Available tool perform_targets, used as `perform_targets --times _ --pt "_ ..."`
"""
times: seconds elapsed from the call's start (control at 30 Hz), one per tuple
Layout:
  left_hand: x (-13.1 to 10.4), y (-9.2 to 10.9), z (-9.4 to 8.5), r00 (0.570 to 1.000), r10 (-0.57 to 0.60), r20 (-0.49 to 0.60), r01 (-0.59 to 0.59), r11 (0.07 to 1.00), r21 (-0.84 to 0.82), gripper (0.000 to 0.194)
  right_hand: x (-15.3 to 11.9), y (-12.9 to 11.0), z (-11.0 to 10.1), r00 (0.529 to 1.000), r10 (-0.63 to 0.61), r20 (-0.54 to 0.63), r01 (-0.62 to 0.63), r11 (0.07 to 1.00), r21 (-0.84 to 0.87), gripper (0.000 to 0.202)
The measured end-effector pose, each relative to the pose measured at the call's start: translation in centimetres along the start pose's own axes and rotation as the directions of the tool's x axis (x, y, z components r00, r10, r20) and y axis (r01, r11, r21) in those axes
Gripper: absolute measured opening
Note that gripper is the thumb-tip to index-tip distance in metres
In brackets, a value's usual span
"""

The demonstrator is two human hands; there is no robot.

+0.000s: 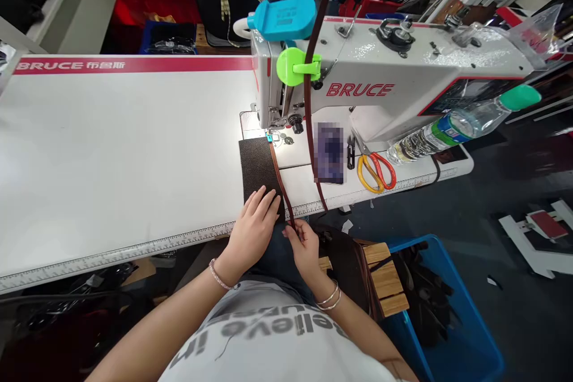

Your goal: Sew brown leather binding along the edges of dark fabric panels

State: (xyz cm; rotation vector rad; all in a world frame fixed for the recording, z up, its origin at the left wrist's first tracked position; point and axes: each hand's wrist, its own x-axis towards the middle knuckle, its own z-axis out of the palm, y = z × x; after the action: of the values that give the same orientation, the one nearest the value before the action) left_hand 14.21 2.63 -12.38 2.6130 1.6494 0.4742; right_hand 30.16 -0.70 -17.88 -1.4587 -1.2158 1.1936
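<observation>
Steadies dark fabric on white table beneath extended fingers of left hand, pinching brown strip in right hand, apparently keeping it straight along the fabric's edge toward presser foot.

Dark floor; blue plastic bin

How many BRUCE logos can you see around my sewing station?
2: the white logo on the table's red stripe, and the red logo on the sewing machine. Others may be hidden from this view.
</observation>
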Motion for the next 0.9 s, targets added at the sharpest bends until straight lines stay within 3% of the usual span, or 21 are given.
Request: perform_targets --times 0.37,0.9 --pt "-0.1 0.4 -0.1 0.999 0.021 -0.04 -0.02 1.0 0.023 0.04 -0.7 -1.9 0.2 0.991 0.004 0.132 -0.02 0.993 0.12 0.033" --pt "-0.1 0.1 -0.2 0.999 0.018 -0.047 -0.017 1.0 0.014 0.04 -0.6 -2.9 0.5 0.988 -0.007 0.151 -0.009 0.994 0.105 0.033"
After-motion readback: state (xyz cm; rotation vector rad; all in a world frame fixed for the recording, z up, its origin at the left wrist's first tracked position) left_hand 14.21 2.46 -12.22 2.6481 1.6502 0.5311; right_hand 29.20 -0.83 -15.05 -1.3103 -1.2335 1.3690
